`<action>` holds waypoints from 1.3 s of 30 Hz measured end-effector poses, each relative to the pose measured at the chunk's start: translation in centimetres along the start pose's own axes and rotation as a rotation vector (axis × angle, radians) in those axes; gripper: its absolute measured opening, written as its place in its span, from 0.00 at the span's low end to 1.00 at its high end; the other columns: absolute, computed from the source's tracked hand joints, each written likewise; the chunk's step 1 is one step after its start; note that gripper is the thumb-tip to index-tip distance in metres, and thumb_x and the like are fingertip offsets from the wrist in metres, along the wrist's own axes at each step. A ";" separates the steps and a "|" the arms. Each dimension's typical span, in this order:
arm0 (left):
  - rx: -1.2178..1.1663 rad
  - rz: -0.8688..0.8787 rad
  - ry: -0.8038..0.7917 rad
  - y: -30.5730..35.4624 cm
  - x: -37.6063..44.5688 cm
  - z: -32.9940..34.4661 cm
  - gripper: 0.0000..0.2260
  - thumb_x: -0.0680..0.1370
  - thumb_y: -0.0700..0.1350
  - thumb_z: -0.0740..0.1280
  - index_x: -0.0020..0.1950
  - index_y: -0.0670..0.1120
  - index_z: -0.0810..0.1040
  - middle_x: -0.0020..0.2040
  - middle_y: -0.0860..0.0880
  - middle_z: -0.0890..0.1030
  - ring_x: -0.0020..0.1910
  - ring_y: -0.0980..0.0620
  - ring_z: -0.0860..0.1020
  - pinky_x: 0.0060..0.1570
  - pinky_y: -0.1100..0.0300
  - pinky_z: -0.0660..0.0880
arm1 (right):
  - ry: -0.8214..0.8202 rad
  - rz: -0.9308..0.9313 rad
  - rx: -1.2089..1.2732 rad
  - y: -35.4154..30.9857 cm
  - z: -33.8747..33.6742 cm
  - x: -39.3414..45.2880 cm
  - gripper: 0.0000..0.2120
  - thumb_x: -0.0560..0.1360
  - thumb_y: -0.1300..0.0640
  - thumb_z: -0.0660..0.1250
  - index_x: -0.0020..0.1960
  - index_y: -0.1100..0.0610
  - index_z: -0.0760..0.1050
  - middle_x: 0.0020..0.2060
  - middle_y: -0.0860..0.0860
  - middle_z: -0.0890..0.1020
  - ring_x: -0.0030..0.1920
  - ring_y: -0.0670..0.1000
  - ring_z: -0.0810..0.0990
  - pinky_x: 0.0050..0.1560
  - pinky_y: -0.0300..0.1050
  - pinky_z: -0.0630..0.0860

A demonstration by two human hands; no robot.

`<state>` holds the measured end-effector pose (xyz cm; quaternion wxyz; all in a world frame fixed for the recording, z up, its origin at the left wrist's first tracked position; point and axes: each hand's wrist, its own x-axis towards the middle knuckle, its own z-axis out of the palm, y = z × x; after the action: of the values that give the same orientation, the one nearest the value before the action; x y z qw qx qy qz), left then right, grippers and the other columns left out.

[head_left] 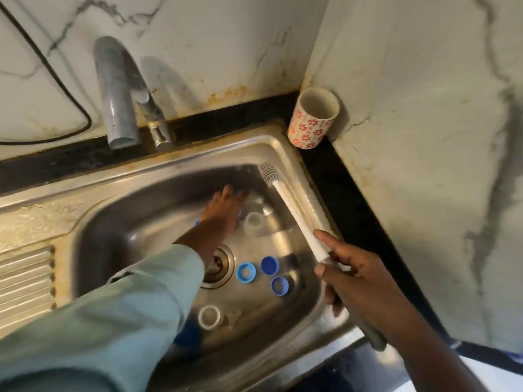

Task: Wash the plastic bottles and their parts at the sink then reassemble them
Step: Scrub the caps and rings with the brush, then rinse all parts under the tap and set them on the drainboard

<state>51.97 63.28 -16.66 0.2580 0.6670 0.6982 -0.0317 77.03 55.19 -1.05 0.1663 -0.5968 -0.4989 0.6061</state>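
Bottles lie as clear, blurred shapes in the sink (285, 154), hard to tell apart from the steel. One clear bottle (254, 222) shows its round mouth just right of the left hand (226, 207), toward the basin's 1 o'clock side. No brand, label or writing can be read on any of them.

That left hand reaches deep into the basin with its fingers (226, 193) stretched out toward the far wall; it is smeared by motion, and whether the fingers touch the clear bottle cannot be told. The right hand (365, 281) grips the bottle brush (294, 216), fingers curled round the handle with the forefinger laid along the white shaft. Its grey bristle head points to 11 o'clock and lies over the sink's far right corner.

Near the drain (219, 264), at the basin's centre, lie three blue pieces: a light blue ring (246, 273) just right of the drain, a dark blue cap (269, 264) at its 2 o'clock, and another blue cap (279, 286) at its 4 o'clock, open side up. A white ring (209, 316) sits at the basin's 6 o'clock, beside a blurred blue patch under the sleeve (113, 321).

A grey tap (119, 91) stands at the sink's 11 o'clock. A cup with red flowers (312, 120) stands upright on the dark desk (339, 176) in the corner, at 1 o'clock.
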 end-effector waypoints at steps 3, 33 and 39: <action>-0.017 0.026 0.103 2.3 -1.1 -2.9 0.29 0.77 0.46 0.70 0.77 0.52 0.64 0.74 0.43 0.65 0.71 0.41 0.65 0.70 0.47 0.66 | 0.048 -0.053 0.246 -2.3 -1.9 -0.9 0.21 0.77 0.66 0.67 0.58 0.41 0.81 0.37 0.55 0.81 0.28 0.52 0.77 0.28 0.44 0.75; 0.170 0.020 0.243 11.3 1.4 -12.6 0.26 0.79 0.39 0.66 0.77 0.53 0.65 0.73 0.44 0.67 0.72 0.42 0.67 0.67 0.49 0.68 | 0.211 -0.044 1.287 -8.6 -1.4 13.9 0.17 0.83 0.56 0.58 0.64 0.66 0.73 0.50 0.59 0.83 0.50 0.53 0.83 0.53 0.45 0.79; -0.038 -0.190 0.164 4.2 -4.2 -8.7 0.21 0.79 0.41 0.66 0.72 0.49 0.70 0.68 0.44 0.72 0.68 0.43 0.72 0.67 0.49 0.71 | 0.127 -0.105 0.508 -4.8 2.2 14.5 0.05 0.76 0.68 0.67 0.46 0.60 0.80 0.40 0.56 0.82 0.44 0.54 0.81 0.48 0.44 0.78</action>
<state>53.08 63.23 -6.17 0.2084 0.5933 0.7774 0.0118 69.79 67.95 -5.73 0.3728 -0.5462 -0.3497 0.6636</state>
